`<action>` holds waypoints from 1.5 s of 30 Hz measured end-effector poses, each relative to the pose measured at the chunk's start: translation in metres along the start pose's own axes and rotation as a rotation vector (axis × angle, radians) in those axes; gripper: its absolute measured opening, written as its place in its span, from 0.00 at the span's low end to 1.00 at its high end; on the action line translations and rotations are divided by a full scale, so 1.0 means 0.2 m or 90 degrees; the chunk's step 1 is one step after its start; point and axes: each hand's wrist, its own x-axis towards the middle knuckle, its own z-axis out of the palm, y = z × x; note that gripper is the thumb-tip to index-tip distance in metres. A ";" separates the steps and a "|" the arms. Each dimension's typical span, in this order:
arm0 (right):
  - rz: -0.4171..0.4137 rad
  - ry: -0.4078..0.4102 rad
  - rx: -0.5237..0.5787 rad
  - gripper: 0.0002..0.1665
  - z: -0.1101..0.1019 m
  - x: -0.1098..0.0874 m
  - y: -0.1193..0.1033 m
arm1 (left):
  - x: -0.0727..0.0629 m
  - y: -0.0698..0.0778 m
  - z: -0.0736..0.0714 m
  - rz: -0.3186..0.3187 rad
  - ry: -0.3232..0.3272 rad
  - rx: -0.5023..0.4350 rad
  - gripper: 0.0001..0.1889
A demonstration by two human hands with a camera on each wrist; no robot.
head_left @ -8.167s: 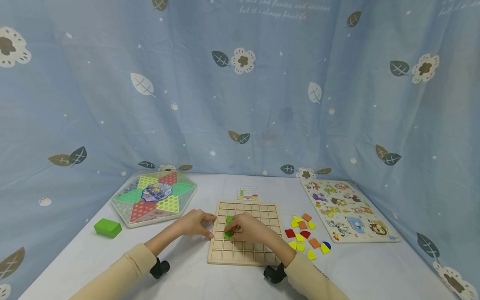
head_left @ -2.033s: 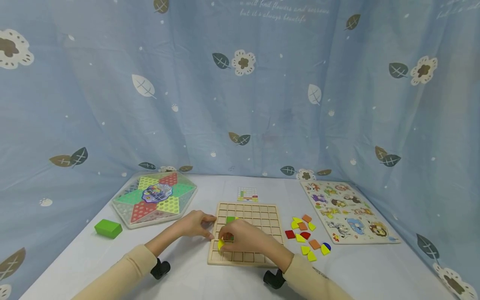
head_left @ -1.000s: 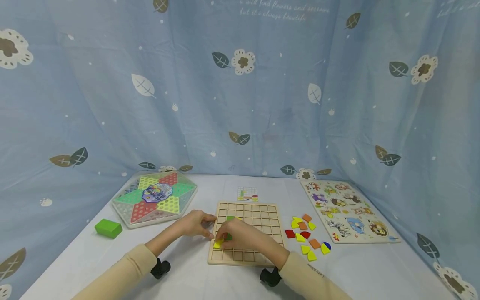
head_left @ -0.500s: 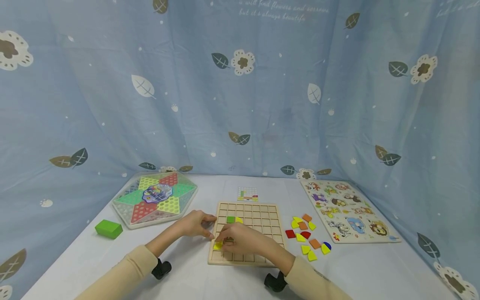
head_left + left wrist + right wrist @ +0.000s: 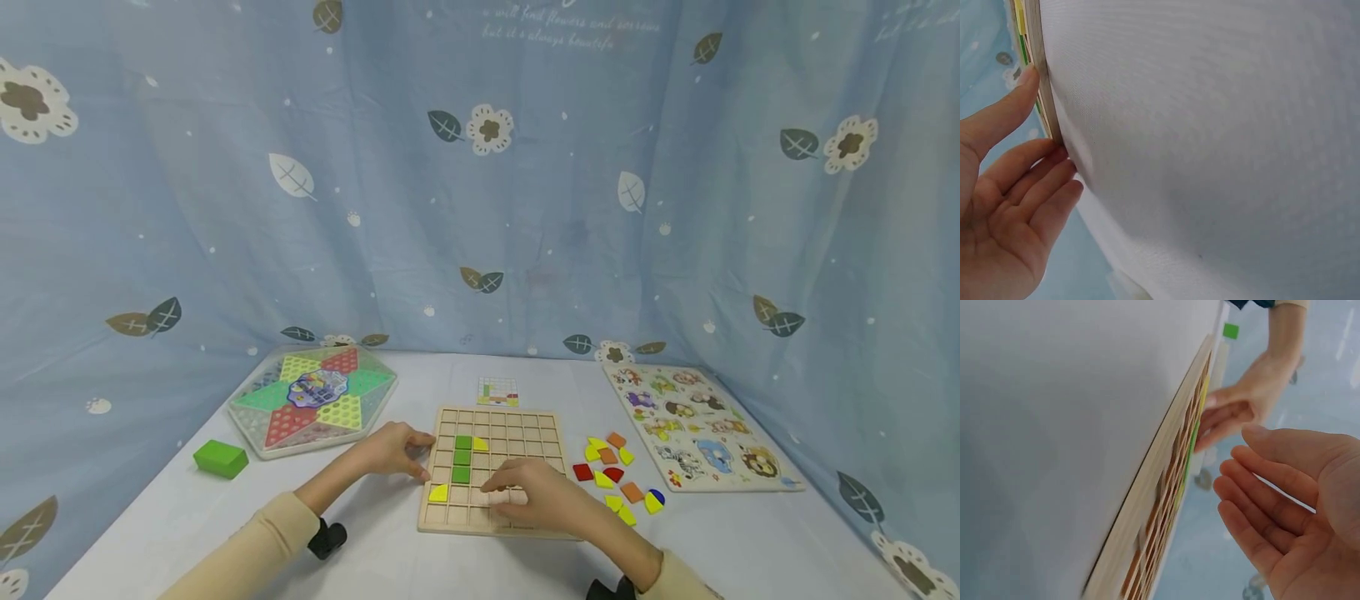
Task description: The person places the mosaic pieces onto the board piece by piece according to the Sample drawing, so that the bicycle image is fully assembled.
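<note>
My left hand (image 5: 392, 450) rests at the left edge of the wooden grid board (image 5: 457, 528); in the left wrist view its thumb and fingertips touch the board's side. Over the board's lower right part hovers my right hand (image 5: 543, 493), nothing in it, fingers apart from the thumb in the right wrist view. A column of green square tiles (image 5: 462, 458) sits in the grid. Beside the top one is a yellow quarter-round tile (image 5: 480, 445). Another yellow quarter-round piece (image 5: 438, 493) lies in a cell lower left.
Loose red, orange and yellow tiles (image 5: 603, 479) and a blue-yellow one lie right of the board. Behind it is a small pattern card (image 5: 498, 392). A Chinese checkers set (image 5: 318, 400), a green block (image 5: 221, 458) and an animal puzzle board (image 5: 708, 425) stand around.
Over the seconds shown, yellow quarter-round tiles came onto the board beside the green ones. My right hand has let go of the lower-left one and drawn back rightward. My left hand stays put.
</note>
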 end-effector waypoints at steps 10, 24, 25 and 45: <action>0.028 0.081 0.023 0.14 -0.10 -0.31 0.16 | -0.01 0.00 0.01 -0.015 -0.002 0.003 0.32; 0.187 0.075 -0.019 0.15 -0.19 -0.57 0.34 | -0.01 -0.01 0.00 -0.011 -0.006 0.001 0.32; 0.202 0.070 -0.016 0.15 -0.20 -0.58 0.34 | -0.01 -0.01 0.00 -0.009 -0.006 0.002 0.32; 0.211 0.069 0.017 0.10 -0.19 -0.62 0.40 | 0.01 -0.01 0.00 -0.001 -0.005 0.000 0.32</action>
